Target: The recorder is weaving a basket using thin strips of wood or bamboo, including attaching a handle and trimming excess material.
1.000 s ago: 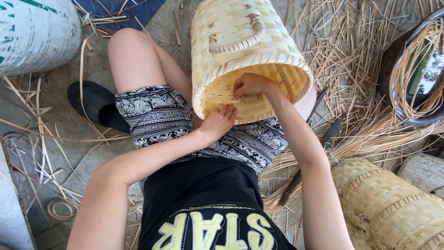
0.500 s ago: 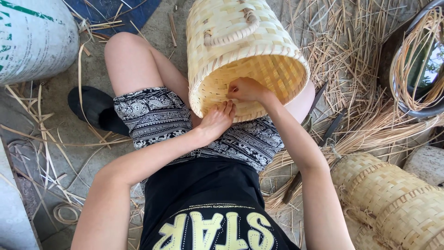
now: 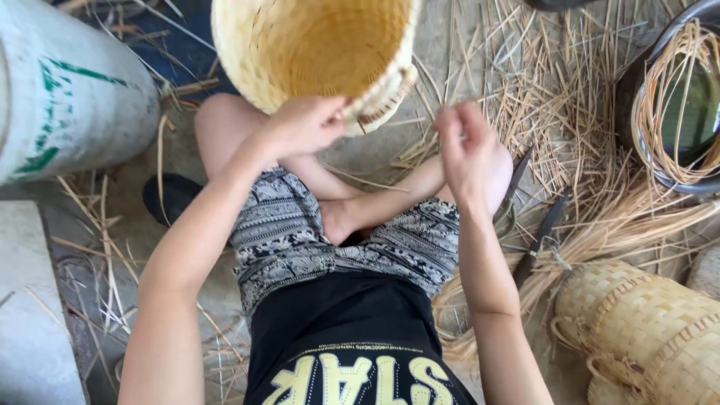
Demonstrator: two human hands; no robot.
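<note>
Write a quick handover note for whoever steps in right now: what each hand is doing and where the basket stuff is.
Left hand: grip on the rim of the woven basket, whose opening faces the camera.
Right hand: off the basket, fingers pinched, apparently on a thin strip; hard to tell.
Finished baskets lie right; loose strips cover the ground, coiled ones in a dark basin.
Basket body looks woven; rim work seems unfinished.
</note>
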